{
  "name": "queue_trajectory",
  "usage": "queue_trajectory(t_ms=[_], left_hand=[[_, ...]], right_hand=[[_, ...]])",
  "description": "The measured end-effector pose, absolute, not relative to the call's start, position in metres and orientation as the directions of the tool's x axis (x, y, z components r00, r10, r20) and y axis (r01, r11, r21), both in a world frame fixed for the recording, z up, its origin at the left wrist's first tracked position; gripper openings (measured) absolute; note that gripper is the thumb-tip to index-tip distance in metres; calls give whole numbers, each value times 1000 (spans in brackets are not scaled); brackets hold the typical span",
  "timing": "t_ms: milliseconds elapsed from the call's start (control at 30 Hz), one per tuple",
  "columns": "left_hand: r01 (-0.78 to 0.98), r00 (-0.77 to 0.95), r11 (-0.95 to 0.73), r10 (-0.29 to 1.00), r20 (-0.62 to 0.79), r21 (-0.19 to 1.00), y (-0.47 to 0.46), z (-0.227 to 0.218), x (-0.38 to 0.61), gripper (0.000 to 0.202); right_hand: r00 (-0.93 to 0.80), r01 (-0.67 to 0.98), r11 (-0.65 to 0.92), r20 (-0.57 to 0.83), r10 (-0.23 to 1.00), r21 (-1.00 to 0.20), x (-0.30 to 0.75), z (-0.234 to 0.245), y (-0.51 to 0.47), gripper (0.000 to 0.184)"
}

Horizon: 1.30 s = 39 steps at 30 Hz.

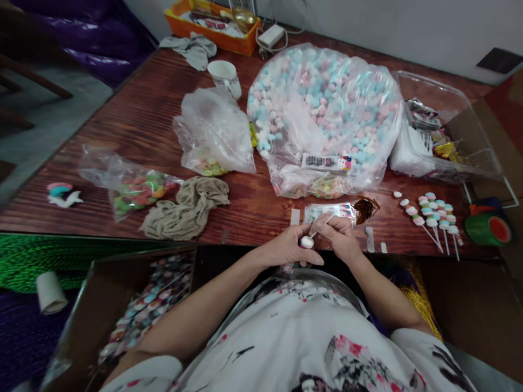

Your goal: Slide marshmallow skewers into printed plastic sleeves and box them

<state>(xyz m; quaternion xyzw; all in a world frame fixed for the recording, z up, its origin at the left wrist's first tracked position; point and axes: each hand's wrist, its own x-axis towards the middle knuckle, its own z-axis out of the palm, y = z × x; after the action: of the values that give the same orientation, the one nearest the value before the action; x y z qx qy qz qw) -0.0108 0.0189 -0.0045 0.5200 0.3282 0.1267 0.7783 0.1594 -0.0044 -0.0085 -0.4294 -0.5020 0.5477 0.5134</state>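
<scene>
At the table's front edge, my left hand is closed around a white marshmallow, which shows between thumb and fingers. Close beside it, my right hand pinches a thin white stick that slants down toward the marshmallow. Whether the stick's tip is inside it, I cannot tell. Something pinkish below my left hand is mostly hidden. Just behind both hands lie printed plastic wrappers and a bundle of brown twist ties. Off to the right rest several marshmallow skewers with white sticks.
A big bag of pastel marshmallows fills the table's back middle. Bags of gummy candy, a crumpled cloth and a mug stand left. A clear plastic bin and green tape are right. Below left, a box holds wrapped skewers.
</scene>
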Motion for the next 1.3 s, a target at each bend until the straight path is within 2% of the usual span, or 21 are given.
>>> queue_trajectory(t_ms=[67,133,233,367,433,500,600,700,800,900,1067,1167,1300], left_hand=[[112,772,413,537,-340,904,20,-7,-19,62],[145,799,411,488,-351,900,19,-12,-27,49],[208,819,398,428,-381,894,14,-20,-33,33],[278,755,157,575,-317,948,7,-17,-31,22],[307,726,89,622,-294,948,5,-13,-28,21],[260,727,154,619,-298,953,4,-10,-26,26],[150,715,336,612,-337,930,3,-9,-23,33],[117,690,435,610,-388,893,3,-10,-22,38],[105,702,465,592,-397,879,4,-12,-21,39],[74,706,463,601,-374,883,5,-15,-20,39],[18,699,473,624,-349,881,8,-11,-28,43],[-43,700,499,633,-330,865,12,-7,-36,42],[-89,581,499,729,-362,862,12,-9,-37,44]], right_hand=[[11,-221,3,0,1000,-975,163,-7,-1,24],[125,-259,0,-34,992,-966,167,-4,4,19],[198,-201,31,-9,980,-979,172,0,8,17],[215,-73,98,80,973,-993,174,1,11,15],[213,-45,99,87,973,-994,172,0,11,14],[209,-57,88,74,975,-995,169,-3,11,14],[192,-126,48,24,981,-991,163,-10,9,14],[160,-186,14,-16,987,-983,155,-16,5,16],[92,-169,-33,-50,995,-985,147,-17,0,20],[-29,-72,-60,-58,998,-996,140,-14,-2,25],[-219,-13,42,44,975,-999,144,-9,4,24],[-227,-43,88,96,969,-995,150,-5,10,21],[-133,-116,82,97,986,-990,145,-5,13,18]])
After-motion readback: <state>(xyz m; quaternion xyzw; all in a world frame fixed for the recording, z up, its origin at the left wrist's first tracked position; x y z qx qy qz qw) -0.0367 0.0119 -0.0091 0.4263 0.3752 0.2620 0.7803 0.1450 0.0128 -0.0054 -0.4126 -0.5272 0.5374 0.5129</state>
